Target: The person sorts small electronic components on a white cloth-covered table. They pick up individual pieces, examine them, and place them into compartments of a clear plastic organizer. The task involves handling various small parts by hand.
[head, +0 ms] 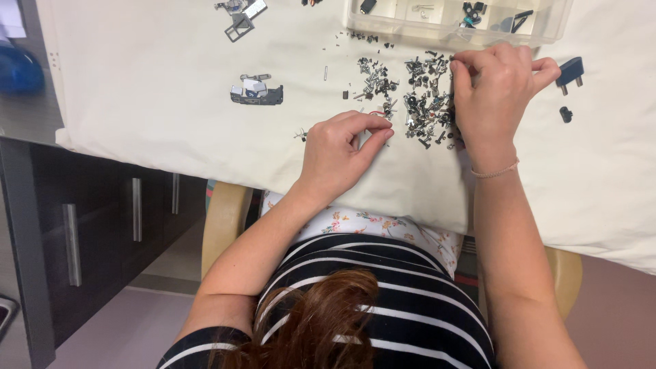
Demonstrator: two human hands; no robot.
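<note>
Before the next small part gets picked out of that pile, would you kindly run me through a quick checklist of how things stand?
1. Left hand pinched on a small part at the pile's edge: ok, fingertips closed, though the part itself is too small to identify.
2. Right hand at the far side of the pile of screws and small metal parts: ok, fingers bent onto it.
3. Pile staying on the white cloth: ok, though a few strays lie apart.
4. Clear plastic organiser box within reach: ok, just beyond the pile.
5. Dark plug piece out of the way: ok, beside the right hand.
</note>
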